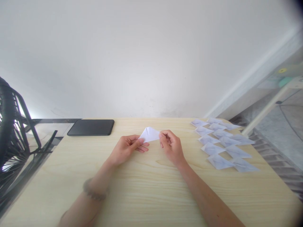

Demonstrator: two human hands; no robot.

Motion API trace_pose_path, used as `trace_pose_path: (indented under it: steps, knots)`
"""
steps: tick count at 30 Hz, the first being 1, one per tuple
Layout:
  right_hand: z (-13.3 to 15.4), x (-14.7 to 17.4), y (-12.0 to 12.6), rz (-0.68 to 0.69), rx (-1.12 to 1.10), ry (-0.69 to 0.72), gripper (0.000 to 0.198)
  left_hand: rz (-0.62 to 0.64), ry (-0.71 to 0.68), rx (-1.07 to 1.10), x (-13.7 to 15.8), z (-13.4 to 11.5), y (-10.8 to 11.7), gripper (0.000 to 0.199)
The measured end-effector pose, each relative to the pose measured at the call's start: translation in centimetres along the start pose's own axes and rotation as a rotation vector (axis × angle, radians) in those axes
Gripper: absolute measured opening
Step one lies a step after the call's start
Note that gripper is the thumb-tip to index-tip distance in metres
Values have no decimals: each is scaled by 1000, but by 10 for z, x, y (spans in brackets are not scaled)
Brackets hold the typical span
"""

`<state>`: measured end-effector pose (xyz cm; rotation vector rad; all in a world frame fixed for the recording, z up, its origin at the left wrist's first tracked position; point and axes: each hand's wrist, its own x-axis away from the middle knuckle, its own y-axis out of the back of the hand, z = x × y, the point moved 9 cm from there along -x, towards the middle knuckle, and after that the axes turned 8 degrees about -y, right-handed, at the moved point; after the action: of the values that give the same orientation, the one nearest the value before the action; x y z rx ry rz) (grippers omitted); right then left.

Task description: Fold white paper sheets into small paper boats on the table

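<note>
A small piece of folded white paper point(151, 134) is held between my two hands above the middle of the table. My left hand point(129, 146) pinches its left corner, thumb on top and fingers beneath. At the opposite corner, my right hand point(170, 145) grips the paper between thumb and curled index finger. A crease or flap edge runs near the top of the paper. Over on the right side lie several folded white paper pieces point(219, 161), pointed at the ends and set out in overlapping rows.
A black smartphone point(91, 127) lies at the table's back left. The wooden table point(146, 189) meets a white wall point(146, 63) at the back. Left of it stands a black woven chair point(11, 126). A pale metal bar point(265, 110) slants beyond the right edge.
</note>
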<state>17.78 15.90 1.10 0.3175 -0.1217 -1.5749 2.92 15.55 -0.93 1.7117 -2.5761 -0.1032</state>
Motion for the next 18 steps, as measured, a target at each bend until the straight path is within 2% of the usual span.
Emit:
trace_pose_path:
  steps: [2, 5, 7, 9, 12, 18]
  knots:
    - [-2, -1, 0, -4, 3, -8, 19, -46, -54, -124, 0, -5, 3, 35]
    - [-5, -2, -1, 7, 5, -34, 20, -101, -216, -337, 1, -21, 3, 45]
    - [-7, -2, -2, 18, 9, -43, 21, -104, -333, -479, 3, -32, 0, 53]
    - [-7, -1, -4, 33, 10, -44, 22, -86, -404, -602, 4, -37, -3, 51]
    - [-5, 1, -8, 69, -18, -41, 21, -66, -417, -687, 4, -37, -4, 44]
    - [2, 5, -19, 206, -110, -9, 21, -98, -383, -692, 4, -36, 0, 43]
